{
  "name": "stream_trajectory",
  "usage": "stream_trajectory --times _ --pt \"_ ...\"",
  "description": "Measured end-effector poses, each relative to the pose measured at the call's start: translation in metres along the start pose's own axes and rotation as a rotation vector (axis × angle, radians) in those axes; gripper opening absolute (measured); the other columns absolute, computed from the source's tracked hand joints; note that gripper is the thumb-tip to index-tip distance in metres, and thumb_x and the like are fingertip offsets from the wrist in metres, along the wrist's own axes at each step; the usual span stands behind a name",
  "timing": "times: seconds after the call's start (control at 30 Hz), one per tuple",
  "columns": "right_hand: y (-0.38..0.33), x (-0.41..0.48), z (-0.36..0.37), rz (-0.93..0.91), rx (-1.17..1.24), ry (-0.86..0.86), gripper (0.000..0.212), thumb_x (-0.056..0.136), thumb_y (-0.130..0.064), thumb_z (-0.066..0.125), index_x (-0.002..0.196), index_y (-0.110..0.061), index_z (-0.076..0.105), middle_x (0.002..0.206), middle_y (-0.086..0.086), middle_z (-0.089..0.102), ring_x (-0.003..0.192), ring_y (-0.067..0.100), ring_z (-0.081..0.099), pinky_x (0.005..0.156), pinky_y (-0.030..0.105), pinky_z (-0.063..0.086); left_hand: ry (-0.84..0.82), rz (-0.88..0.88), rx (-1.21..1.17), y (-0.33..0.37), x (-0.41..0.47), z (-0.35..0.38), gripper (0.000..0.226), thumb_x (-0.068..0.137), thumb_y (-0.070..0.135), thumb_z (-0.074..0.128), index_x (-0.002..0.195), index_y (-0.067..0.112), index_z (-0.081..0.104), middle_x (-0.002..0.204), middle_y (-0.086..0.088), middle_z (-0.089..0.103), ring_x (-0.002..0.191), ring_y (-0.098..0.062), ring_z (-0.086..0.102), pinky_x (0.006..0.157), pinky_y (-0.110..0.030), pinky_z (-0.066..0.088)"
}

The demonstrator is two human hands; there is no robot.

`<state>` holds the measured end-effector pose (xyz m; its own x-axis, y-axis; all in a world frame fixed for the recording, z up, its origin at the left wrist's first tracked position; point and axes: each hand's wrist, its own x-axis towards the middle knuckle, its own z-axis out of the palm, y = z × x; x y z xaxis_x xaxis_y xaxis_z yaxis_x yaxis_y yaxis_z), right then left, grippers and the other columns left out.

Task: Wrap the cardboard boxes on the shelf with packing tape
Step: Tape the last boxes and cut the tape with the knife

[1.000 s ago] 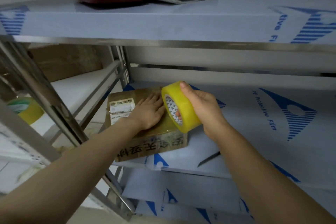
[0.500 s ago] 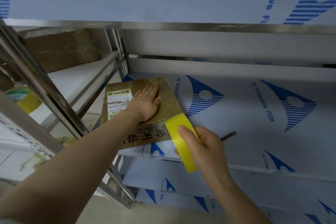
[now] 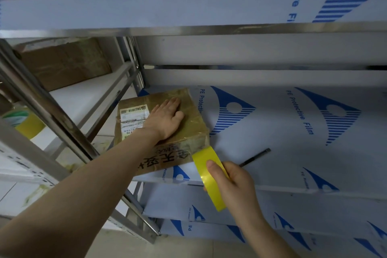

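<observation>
Two-handed at the shelf's [image 3: 272, 132] front edge: left hand [image 3: 165, 120] flat atop box [image 3: 194, 125], right hand [image 3: 236, 182] gripping tape roll [image 3: 212, 192], best pulled taut.

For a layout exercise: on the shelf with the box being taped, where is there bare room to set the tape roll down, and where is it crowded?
Bare: the middle shelf right of the cardboard box, behind the black pen. Crowded: its front left, where box, left hand, tape roll and right hand meet.

Left hand [image 3: 167, 119] flat, fingers straight, palm down on box [image 3: 194, 125] top. Right hand [image 3: 234, 184] just off box's near-right corner, thumb and fingers curled round tape [image 3: 212, 191].
</observation>
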<state>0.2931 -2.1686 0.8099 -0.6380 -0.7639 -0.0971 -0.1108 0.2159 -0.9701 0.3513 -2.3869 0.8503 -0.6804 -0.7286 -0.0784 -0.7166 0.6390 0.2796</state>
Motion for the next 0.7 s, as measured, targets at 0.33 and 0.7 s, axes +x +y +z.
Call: stream_trajectory --times 0.33,0.7 --pt "0.017 0.015 0.011 0.067 0.059 0.03 0.06 0.06 -0.071 0.053 0.068 -0.011 0.055 0.07 0.023 0.061 0.074 0.04 0.063 0.067 0.049 0.052 -0.005 -0.097 0.144 0.064 0.037 0.024 0.071 0.099 0.032 0.032 0.151 0.006 -0.009 0.157 -0.016 -0.017 0.145 -0.03 -0.016 0.117 -0.043 -0.007" --pt "0.013 0.033 0.017 0.092 0.088 0.053 0.07 0.06 -0.071 0.054 0.073 -0.002 0.059 0.073 0.026 0.063 0.075 0.043 0.062 0.068 0.052 0.053 -0.261 0.316 0.263 0.063 0.025 0.011 0.062 0.086 0.074 0.029 0.134 0.041 0.049 0.156 0.007 0.023 0.146 -0.016 0.002 0.115 -0.043 -0.012"
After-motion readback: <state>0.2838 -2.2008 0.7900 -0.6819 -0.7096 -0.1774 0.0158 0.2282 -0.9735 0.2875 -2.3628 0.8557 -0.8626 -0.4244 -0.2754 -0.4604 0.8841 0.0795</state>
